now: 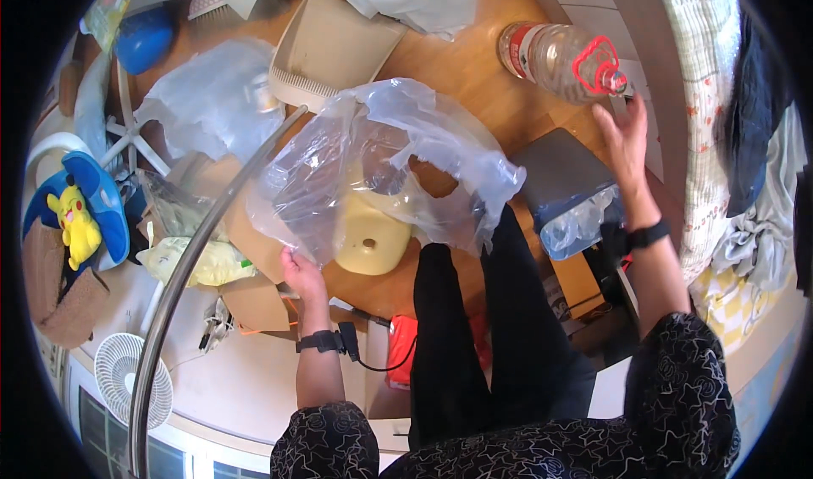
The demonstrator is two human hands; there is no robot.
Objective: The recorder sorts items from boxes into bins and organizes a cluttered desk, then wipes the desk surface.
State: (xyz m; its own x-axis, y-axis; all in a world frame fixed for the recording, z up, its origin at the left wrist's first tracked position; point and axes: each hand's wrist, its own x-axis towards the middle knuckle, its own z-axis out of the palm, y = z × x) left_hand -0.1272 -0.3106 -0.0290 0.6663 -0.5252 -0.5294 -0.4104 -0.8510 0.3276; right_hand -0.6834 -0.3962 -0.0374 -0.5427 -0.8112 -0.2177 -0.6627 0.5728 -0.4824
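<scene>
A large clear plastic bag [318,170] spreads across the middle of the view, crumpled and see-through. My left hand [303,277] pinches its lower left edge, fingers closed. Under the bag, partly covered, is a pale yellow plastic stool [373,240] with a small hole in it. My right hand [625,140] is off to the right, thumb and fingers apart, with nothing seen in it. Just beyond its fingertips is the cap of a big clear bottle [555,55] with a red handle and red label; whether they touch I cannot tell.
A beige dustpan [334,47] and white plastic bags [212,98] lie on the wooden floor. A dark-lidded bin [563,170] with a bag stands near my knees. A curved metal pole [190,259] crosses the left side, near a white fan [131,377]. A bed edge [707,98] runs along the right.
</scene>
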